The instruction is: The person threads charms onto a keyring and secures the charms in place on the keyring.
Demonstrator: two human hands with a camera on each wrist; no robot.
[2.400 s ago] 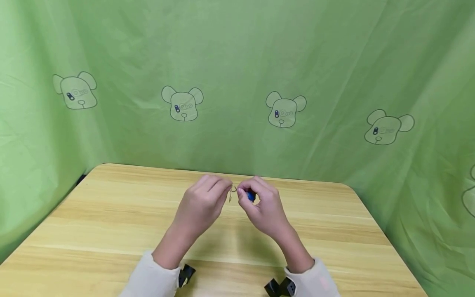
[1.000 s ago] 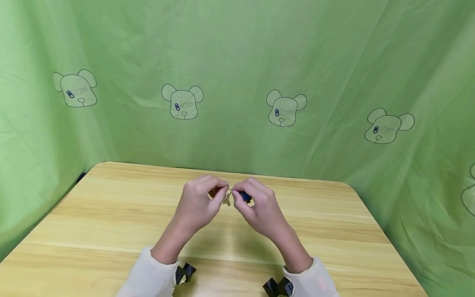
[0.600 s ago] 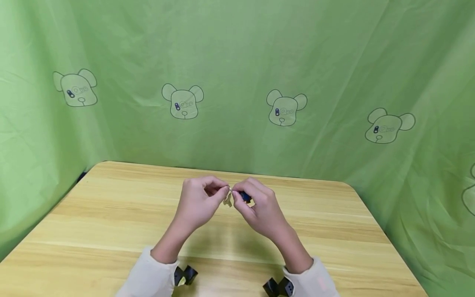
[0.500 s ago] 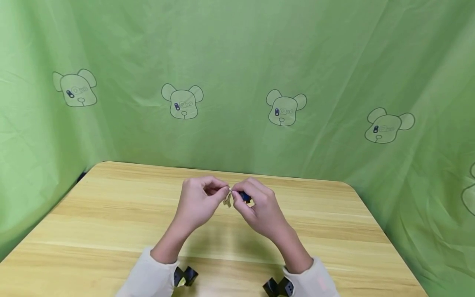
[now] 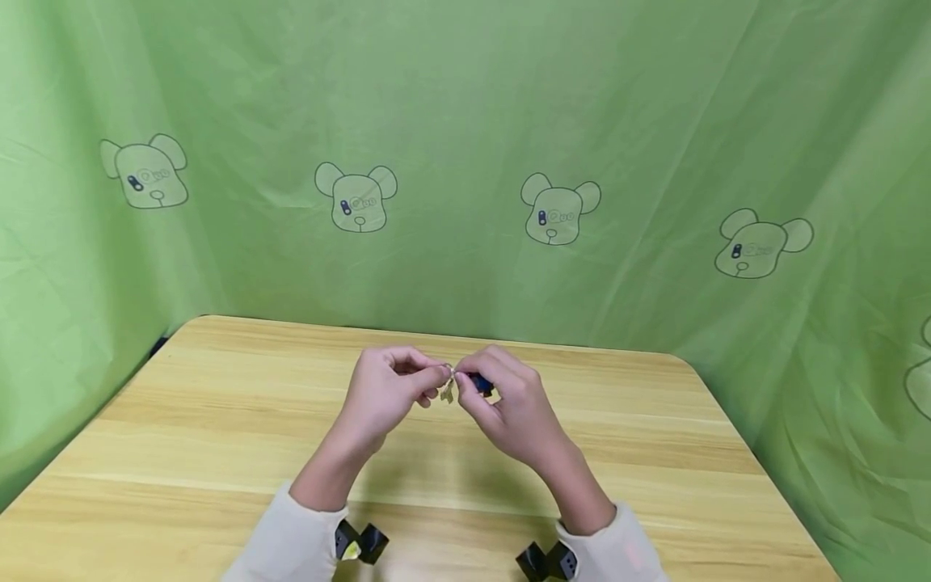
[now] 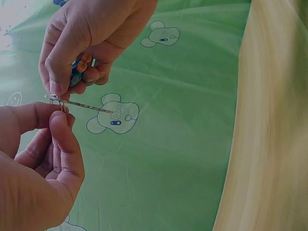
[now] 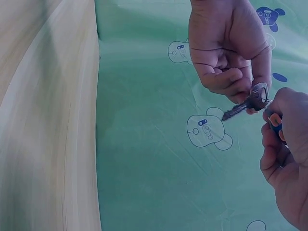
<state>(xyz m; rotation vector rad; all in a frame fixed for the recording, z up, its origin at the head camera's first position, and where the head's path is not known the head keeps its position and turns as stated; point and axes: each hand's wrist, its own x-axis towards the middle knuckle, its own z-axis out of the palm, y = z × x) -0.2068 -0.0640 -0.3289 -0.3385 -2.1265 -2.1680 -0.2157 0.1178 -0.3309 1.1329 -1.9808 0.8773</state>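
Wears pale, matte sleeves (image 5: 287, 537) nearest, with black wrist cameras (image 5: 374, 543) at both cuffs. Now rolls the left hand (image 5: 385, 396) further round than half a second ago, showing lower fingers beneath the thumb; keeps the right hand (image 5: 512, 400) as before. Seems thereby to adjust one side of a shared hold. Pinches tightly with left thumb and forefinger, apparently on a thin metal ring (image 6: 62, 106), though too small to be sure. Curls right fingers round a glossy blue-and-orange piece (image 5: 482, 383), thumb and forefinger together beside the ring. Dangles a flat, broad-headed metal key (image 7: 251, 102) between both hands, above a smooth, wood-grained, round-cornered tabletop (image 5: 218, 453). Faces, beyond, creased green cloth (image 5: 451, 97) printed with bear-head outlines (image 5: 360, 206).
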